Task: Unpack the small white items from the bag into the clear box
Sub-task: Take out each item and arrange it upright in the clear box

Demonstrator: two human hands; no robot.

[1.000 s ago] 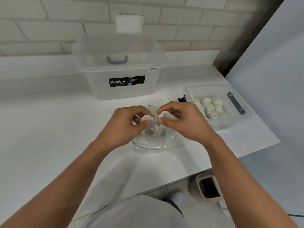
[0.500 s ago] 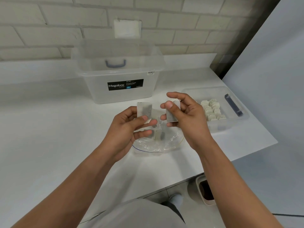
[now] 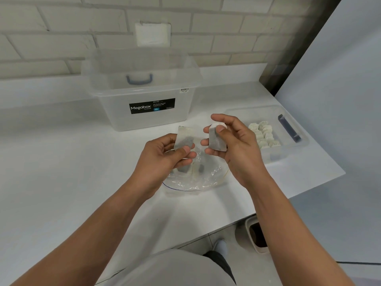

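Your left hand (image 3: pixel 162 159) and right hand (image 3: pixel 237 149) have risen apart from the bag (image 3: pixel 198 178) beneath them. The left pinches one white item (image 3: pixel 184 138), the right pinches a second item (image 3: pixel 216 139). Both are free; the clear box (image 3: pixel 284 156) lies just beyond your right hand.

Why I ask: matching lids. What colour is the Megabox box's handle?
The handle is blue, clearest in the head view.

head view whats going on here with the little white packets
The person's left hand pinches a small white packet and the right hand pinches a second packet, both above the clear plastic bag on the white counter. More packets lie in the bag. The shallow clear box on the right holds a batch of white items.
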